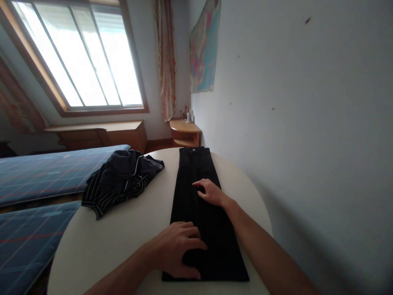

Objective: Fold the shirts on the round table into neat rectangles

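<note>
A pair of black trousers (202,221) lies flat and lengthwise on a round white table (123,246), its waistband at the far edge and its hems toward me. My left hand (181,248) rests on the lower part of the legs near the hem, fingers apart and holding nothing. Farther up, my right hand (210,191) lies over the middle of the trousers, its fingers spread and pointing left. To the left of the trousers, a crumpled dark garment with white stripes (123,178) sits in a heap at the table's edge.
Blue plaid mattresses (55,172) border the table on the left. A white wall (307,143) runs close along the right side. Beyond the table are a wooden corner stand (186,127), a desk (123,127), a curtain (167,61) and a window.
</note>
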`<state>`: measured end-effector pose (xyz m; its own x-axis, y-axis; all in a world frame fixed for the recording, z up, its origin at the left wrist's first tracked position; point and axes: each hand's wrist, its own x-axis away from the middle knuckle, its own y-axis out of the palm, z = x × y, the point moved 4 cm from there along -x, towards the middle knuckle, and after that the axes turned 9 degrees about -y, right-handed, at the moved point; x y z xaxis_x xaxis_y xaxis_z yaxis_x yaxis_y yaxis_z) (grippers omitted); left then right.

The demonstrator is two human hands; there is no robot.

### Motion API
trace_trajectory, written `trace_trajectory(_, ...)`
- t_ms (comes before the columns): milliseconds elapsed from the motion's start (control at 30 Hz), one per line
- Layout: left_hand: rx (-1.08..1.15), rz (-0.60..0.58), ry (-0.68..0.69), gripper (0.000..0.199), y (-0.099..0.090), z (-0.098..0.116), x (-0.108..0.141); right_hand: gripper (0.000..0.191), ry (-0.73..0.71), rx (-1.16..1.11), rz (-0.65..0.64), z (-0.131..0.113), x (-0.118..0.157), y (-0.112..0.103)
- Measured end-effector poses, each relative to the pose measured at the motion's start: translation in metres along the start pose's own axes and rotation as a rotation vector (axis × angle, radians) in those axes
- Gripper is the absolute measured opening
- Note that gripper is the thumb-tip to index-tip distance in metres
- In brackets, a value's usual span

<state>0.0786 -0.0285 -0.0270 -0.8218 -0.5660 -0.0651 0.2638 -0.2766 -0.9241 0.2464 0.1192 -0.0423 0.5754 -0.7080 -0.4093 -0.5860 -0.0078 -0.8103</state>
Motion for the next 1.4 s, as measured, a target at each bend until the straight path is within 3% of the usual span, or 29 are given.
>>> trace_trajectory(167,0.039,-0.015,0.022,0.07,0.003,0.001,0.0,0.055,-0.007,-0.008,-0.062,0.004,0.004,0.003)
trace_trajectory(267,0.048,-0.085,0.008,0.096,0.005,0.002,0.0,0.065,0.152,0.108,-0.153,0.008,0.006,0.009)
trace_trajectory(333,0.056,-0.155,-0.013,0.102,0.006,0.002,-0.001,0.062,0.265,0.179,-0.22,0.007,0.006,0.013)
trace_trajectory(433,0.069,-0.188,-0.015,0.1,0.004,0.002,-0.001,0.059,0.339,0.242,-0.291,0.003,0.004,0.016)
trace_trajectory(533,0.068,-0.191,-0.018,0.099,0.002,0.002,-0.002,0.07,0.374,0.259,-0.333,0.003,-0.002,0.019)
trace_trajectory(767,0.017,-0.169,-0.058,0.097,-0.003,-0.004,-0.011,0.075,0.429,0.255,-0.408,0.018,-0.02,0.025)
trace_trajectory(933,-0.014,-0.099,-0.095,0.096,-0.006,-0.019,-0.014,0.074,0.437,0.246,-0.397,0.032,-0.039,0.026)
trace_trajectory(1100,-0.002,-0.001,-0.104,0.084,-0.008,-0.026,-0.008,0.068,0.414,0.278,-0.296,0.04,-0.049,0.025)
trace_trajectory(1233,0.018,0.013,-0.094,0.075,-0.006,-0.026,-0.005,0.064,0.349,0.283,-0.223,0.033,-0.04,0.025)
trace_trajectory(1400,0.028,0.03,-0.083,0.071,-0.005,-0.028,-0.003,0.073,0.244,0.286,-0.29,0.006,-0.001,0.027)
